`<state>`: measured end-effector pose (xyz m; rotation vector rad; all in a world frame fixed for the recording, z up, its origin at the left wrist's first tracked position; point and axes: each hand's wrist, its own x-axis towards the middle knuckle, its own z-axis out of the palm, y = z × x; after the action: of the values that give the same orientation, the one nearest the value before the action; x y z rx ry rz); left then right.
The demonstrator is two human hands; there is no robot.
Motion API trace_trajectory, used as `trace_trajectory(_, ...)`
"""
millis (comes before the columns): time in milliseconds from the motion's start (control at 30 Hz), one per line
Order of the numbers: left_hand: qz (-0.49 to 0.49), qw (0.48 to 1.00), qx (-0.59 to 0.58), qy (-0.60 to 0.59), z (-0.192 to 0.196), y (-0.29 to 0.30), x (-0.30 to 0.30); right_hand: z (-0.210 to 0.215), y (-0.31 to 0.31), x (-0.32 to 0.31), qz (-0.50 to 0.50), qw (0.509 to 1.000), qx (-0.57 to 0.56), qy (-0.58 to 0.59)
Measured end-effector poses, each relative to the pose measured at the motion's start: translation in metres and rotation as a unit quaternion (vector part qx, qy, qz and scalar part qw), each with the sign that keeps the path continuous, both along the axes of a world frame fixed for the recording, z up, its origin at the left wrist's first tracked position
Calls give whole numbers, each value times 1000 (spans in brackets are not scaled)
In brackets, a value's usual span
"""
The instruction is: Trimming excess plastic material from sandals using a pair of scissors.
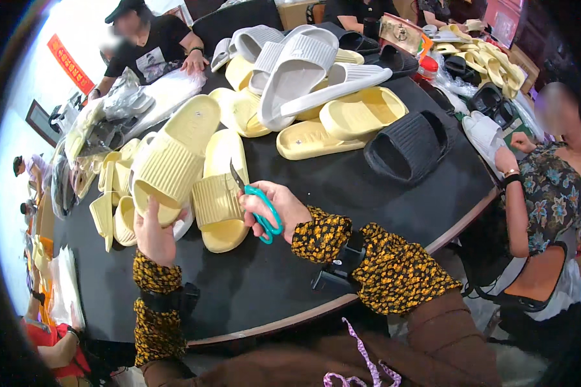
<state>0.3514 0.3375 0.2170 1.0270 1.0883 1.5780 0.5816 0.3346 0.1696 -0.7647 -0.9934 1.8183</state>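
Observation:
My left hand (153, 233) grips a pale yellow ribbed slide slipper (168, 164) by its heel end, thumb on top. The slipper is tilted up, its toe pointing away to the upper right. Closed round a pair of small scissors (277, 218) with teal handles is my right hand (274, 205). Their dark blades point up and left, over a second yellow slipper (224, 184) lying on the black table. I cannot tell whether the blades touch it. Both forearms wear black-and-yellow patterned sleeve covers.
Grey slippers (301, 74) and yellow ones (363, 113) pile up ahead, beside a black slipper (408, 147). Bagged slippers (119, 103) and loose yellow ones stand at the left. Co-workers sit at the far left and right; the right one handles a white slipper (484, 138).

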Motion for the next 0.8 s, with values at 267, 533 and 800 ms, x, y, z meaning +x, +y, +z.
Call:
trace_trajectory(267,-64,997,-49,21,-1,-29,-6,-3,1,4,-12,1000,18,-1)
trace_trajectory(533,94,930,95,343,14,-10,-49,-5,4,1,-6,999,29,-12)
trace_trajectory(800,43,631,175,755,39,19,-2,-2,3,1,-29,999,27,-24)
